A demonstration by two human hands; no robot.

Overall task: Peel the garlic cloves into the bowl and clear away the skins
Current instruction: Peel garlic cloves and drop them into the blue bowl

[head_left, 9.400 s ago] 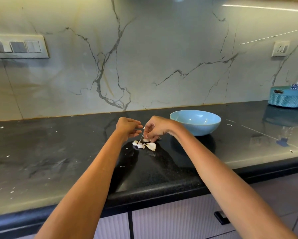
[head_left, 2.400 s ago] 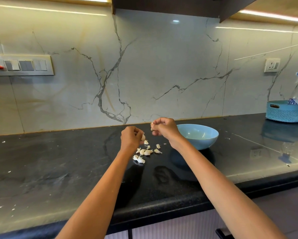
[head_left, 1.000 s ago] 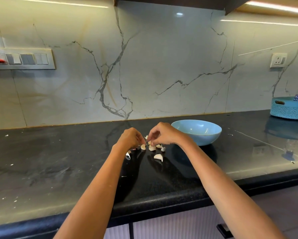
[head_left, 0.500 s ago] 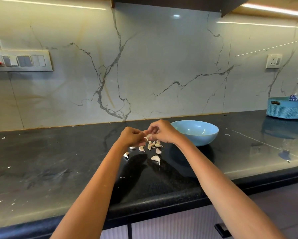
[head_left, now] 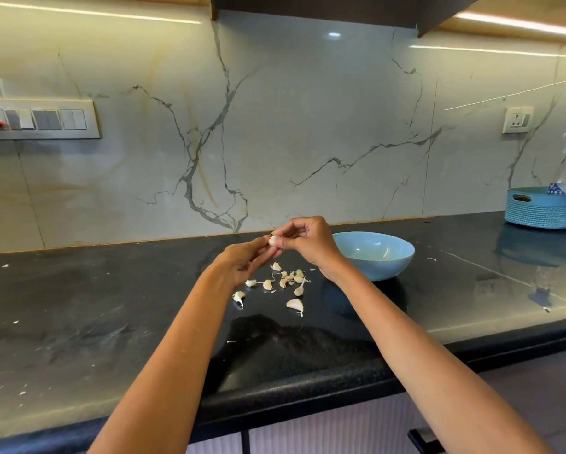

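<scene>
Now both hands raised: left hand [head_left: 242,261], right hand [head_left: 307,240] pinch garlic clove [head_left: 272,240].

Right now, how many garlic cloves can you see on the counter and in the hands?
About 11, though the clustered ones may hide more. One clove is pinched between both hands. Roughly seven bunch near on the counter; singles lie at and.
</scene>
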